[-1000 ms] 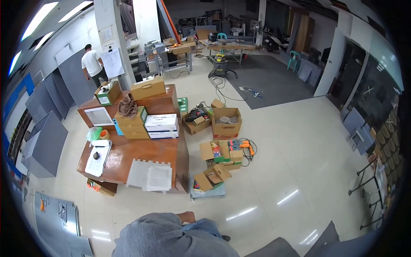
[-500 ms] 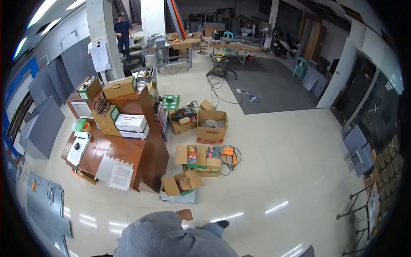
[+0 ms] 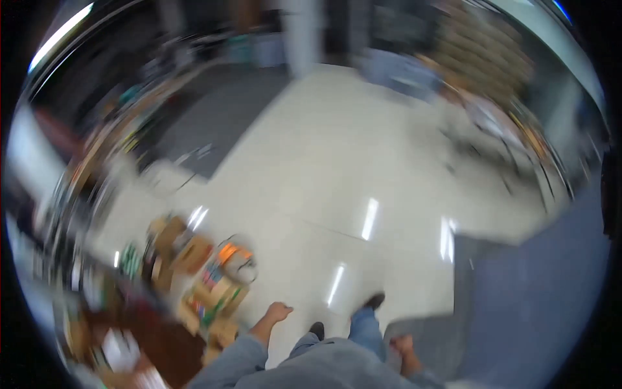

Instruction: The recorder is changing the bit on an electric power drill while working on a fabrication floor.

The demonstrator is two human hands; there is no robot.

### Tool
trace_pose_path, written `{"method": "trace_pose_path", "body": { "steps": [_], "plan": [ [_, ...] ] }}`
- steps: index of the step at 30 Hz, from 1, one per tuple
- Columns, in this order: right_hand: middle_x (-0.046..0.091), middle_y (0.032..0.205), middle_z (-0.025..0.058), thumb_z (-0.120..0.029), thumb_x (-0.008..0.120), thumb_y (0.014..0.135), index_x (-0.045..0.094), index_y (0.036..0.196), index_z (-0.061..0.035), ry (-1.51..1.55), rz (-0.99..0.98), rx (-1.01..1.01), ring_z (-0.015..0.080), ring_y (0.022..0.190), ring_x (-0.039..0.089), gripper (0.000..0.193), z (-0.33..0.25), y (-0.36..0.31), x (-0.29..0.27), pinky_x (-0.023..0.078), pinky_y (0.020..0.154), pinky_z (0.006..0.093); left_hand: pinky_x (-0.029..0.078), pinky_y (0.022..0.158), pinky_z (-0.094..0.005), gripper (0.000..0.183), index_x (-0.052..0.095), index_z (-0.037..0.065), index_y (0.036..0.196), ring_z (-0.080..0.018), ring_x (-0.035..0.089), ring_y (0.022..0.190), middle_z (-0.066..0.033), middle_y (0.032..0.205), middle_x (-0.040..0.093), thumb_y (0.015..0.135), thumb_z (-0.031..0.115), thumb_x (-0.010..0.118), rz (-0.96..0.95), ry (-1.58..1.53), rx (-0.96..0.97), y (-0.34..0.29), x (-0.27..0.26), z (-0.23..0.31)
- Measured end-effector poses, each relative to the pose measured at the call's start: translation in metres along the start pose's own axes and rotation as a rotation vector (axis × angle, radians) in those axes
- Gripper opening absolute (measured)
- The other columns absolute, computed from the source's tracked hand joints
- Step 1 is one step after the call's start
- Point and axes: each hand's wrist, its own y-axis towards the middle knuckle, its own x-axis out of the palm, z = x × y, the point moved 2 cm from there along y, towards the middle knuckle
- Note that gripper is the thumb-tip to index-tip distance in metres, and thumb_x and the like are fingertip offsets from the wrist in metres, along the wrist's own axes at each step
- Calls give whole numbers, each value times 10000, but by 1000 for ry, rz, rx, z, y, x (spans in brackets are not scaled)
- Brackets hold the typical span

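Observation:
My left hand (image 3: 280,312) hangs in front of me, to the left of my legs and above the pale floor. Its fingers look curled together, with nothing showing in them. To the right of my legs is my right hand (image 3: 402,343), low down, its fingers also drawn in around nothing visible. Neither hand touches anything. Closest to the left hand are opened cardboard boxes (image 3: 222,292) on the floor, with an orange power tool (image 3: 234,253) and its looped cord beyond them. Motion blur softens most of the view.
A brown desk (image 3: 165,343) stands at the lower left. A dark grey mat (image 3: 214,110) lies on the far floor. At the right is a large blue-grey surface (image 3: 525,279), with a thin-legged stand (image 3: 483,152) beyond it. My shoes (image 3: 374,301) are on glossy pale floor (image 3: 311,175).
My view has swung to the right, so the desk and boxes now sit lower left. My right hand has come into view, and the blue-grey surface shows at the right.

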Motion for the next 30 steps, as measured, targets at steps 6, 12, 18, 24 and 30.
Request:
{"method": "trace_pose_path", "body": {
  "steps": [6,12,18,24,30],
  "plan": [
    [673,635,89,-382,497,846,670,708,1,909,262,594,186,509,641,442,-86,-11,-95,488,490,322,490,786,-415,407,624,206,1134,-318,627,923,-143,961,673,878,445,419,-585,543,109,92,27,14],
    [684,671,96,-490,542,836,699,742,-11,708,238,618,170,512,636,512,-49,58,-194,509,484,309,492,643,-362,372,601,223,1170,-212,649,734,-84,839,665,845,329,456,-263,631,749,150,47,140],
    [696,780,100,-422,614,827,673,912,32,786,251,385,159,601,658,466,-57,175,-324,483,480,272,480,566,-332,322,639,90,1028,-195,635,697,-93,836,661,860,320,489,-562,448,242,254,12,302],
    [690,819,106,-359,644,833,633,1008,47,973,417,394,157,635,662,442,-42,257,-472,472,489,257,465,517,-335,240,627,17,879,-197,614,668,-86,765,630,825,243,569,-546,150,-5,350,3,427],
    [698,837,113,-366,645,826,646,986,42,959,469,638,172,617,664,438,40,295,-518,487,476,287,482,565,-363,265,642,13,895,-210,626,696,-106,784,637,821,262,590,-650,569,249,459,-15,559]
  ]
}}
